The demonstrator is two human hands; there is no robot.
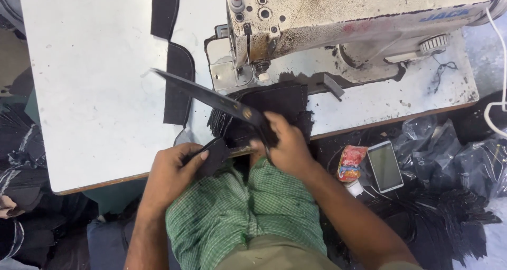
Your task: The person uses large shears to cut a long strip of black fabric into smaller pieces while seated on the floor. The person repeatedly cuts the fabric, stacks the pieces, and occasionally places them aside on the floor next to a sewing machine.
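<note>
Head view: one white sewing table [95,90], one worn cream sewing machine [338,22], one stack of black fabric pieces [280,109] below the needle. One pair of black scissors [211,98], long axis diagonal, tip up-left over the table. Right hand [288,148] closed around the scissor handles. Left hand [171,172] pinching one small black piece [215,159] at the table's near edge. One phone [385,166], lower right.

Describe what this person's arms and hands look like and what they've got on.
Both forearms are bare, with no sleeves reaching them in view. The left hand and the right hand wear no gloves, and no rings, watch or bracelet can be seen. The person wears a green and white checked shirt and khaki trousers.
</note>
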